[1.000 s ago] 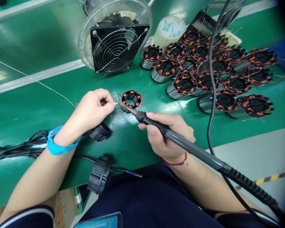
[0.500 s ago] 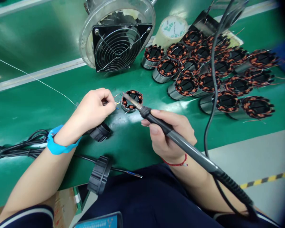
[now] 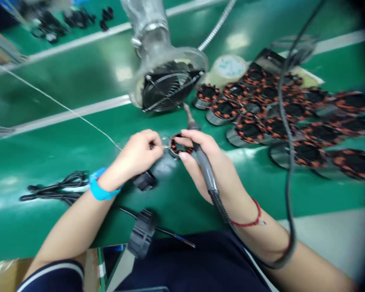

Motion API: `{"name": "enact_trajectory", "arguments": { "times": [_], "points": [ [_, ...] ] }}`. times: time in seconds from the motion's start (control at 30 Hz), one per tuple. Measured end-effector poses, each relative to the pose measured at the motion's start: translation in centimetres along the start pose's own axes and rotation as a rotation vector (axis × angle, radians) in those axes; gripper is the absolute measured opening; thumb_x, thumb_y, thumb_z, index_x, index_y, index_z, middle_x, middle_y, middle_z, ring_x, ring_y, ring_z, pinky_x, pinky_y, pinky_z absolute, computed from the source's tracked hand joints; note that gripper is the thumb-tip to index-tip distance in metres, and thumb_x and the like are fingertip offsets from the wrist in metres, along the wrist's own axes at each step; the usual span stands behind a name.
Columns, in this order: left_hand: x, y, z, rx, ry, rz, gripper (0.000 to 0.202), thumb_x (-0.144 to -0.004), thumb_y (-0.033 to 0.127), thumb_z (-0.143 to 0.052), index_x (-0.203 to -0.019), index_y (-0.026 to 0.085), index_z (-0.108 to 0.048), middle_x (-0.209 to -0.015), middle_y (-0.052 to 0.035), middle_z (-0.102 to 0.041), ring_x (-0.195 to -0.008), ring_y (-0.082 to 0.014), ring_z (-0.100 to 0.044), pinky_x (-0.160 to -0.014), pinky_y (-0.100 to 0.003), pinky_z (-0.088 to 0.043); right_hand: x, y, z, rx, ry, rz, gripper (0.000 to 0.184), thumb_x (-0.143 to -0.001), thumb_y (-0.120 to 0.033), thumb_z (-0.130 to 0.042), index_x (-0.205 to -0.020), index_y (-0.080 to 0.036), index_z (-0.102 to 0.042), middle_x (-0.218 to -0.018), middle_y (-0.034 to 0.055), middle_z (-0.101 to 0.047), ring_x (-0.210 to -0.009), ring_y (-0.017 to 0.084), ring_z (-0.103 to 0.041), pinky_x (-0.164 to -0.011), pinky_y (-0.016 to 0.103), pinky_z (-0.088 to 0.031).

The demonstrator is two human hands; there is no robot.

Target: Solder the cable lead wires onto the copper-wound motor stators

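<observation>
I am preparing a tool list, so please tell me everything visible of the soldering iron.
The soldering iron is slim and pen-shaped, with a dark grey, plastic-looking handle and a brownish, metal-looking tip. Held by the right hand, it slants, the tip pointing away from the person, near the lower edge of the fan in the picture; contact there cannot be told. A ribbed black sleeve leads to a dark cable, which loops across the right forearm.

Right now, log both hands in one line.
left hand: pinching wires | right hand: holding soldering iron, fingertips at copper-wound ring
</observation>
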State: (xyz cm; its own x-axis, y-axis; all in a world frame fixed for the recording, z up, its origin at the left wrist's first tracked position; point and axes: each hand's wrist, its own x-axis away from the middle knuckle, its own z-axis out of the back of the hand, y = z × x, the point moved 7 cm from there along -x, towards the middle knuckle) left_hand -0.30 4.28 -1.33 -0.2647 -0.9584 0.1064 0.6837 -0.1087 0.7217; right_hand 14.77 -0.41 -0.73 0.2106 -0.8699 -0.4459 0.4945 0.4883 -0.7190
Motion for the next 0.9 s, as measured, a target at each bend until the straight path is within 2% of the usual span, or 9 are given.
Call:
{"name": "enact_trajectory", "arguments": {
  "times": [0.07, 0.23, 0.4, 0.6, 0.77, 0.9],
  "points": [
    [0.2, 0.1, -0.1, 0.025, -0.015, 0.009, 0.014, -0.073, 0.007, -0.054, -0.063, 0.017, -0.054, -0.069, 0.0015, -0.055, -0.068, -0.0128, -0.051, -0.068, -0.026, -0.039, 0.1, 0.9, -1.0, 0.034, -0.005, 0.004, 0.045, -0.092, -0.033, -0.057, -0.135, -0.025, -0.046, -0.120, 0.0098, -0.069, -0.108, 0.026, -0.068, -0.092, 0.045, -0.054],
    [0.1, -0.4, -0.3, 0.077, -0.038, 0.007, 0.018, -0.074, 0.009, -0.054, -0.061, 0.019, -0.049, -0.071, 0.0015, -0.053, -0.070, -0.0127, -0.051, -0.068, -0.026, -0.039, 0.3, 1.9, -2.5, 0.101, 0.013, 0.079, 0.039, -0.092, -0.036, -0.056, -0.129, -0.023, -0.054, -0.108, 0.0081, -0.074, -0.099, 0.027, -0.069, -0.089, 0.044, -0.049],
    [0.2, -0.4, -0.5, 0.089, -0.055, 0.006, 0.018, -0.075, 0.010, -0.053, -0.061, 0.019, -0.047, -0.071, 0.0014, -0.052, -0.071, -0.0130, -0.049, -0.068, -0.025, -0.038, 0.8, 1.7, -2.2, 0.107, 0.026, 0.059, 0.037, -0.093, -0.035, -0.053, -0.128, -0.022, -0.055, -0.104, 0.0068, -0.075, -0.098, 0.026, -0.067, -0.090, 0.041, -0.048],
    [0.3, -0.6, -0.6, 0.147, -0.088, 0.031, 0.015, -0.078, 0.013, -0.054, -0.064, 0.018, -0.052, -0.075, 0.0007, -0.056, -0.072, -0.0123, -0.051, -0.068, -0.025, -0.039, 0.8, 2.2, -2.5, 0.130, 0.096, 0.013, 0.048, -0.092, -0.047, -0.056, -0.131, -0.021, -0.052, -0.092, 0.0066, -0.074, -0.090, 0.029, -0.065, -0.085, 0.044, -0.045],
    [0.5, -0.3, -0.5, 0.139, -0.087, 0.020, 0.012, -0.079, 0.014, -0.054, -0.067, 0.017, -0.055, -0.078, -0.0002, -0.060, -0.072, -0.0122, -0.052, -0.068, -0.024, -0.040, 0.6, 1.4, -3.0, 0.116, 0.071, 0.083, 0.039, -0.094, -0.038, -0.053, -0.129, -0.022, -0.053, -0.087, 0.0042, -0.073, -0.088, 0.026, -0.064, -0.085, 0.041, -0.045],
    [0.7, 0.0, -0.3, 0.075, -0.074, 0.003, 0.013, -0.079, 0.012, -0.052, -0.068, 0.017, -0.058, -0.082, -0.0022, -0.064, -0.075, -0.0131, -0.055, -0.071, -0.024, -0.043, 0.6, 1.0, -3.1, 0.117, 0.075, 0.110, 0.041, -0.092, -0.036, -0.055, -0.130, -0.020, -0.052, -0.088, 0.0049, -0.073, -0.089, 0.026, -0.064, -0.086, 0.041, -0.045]
  ]
}}
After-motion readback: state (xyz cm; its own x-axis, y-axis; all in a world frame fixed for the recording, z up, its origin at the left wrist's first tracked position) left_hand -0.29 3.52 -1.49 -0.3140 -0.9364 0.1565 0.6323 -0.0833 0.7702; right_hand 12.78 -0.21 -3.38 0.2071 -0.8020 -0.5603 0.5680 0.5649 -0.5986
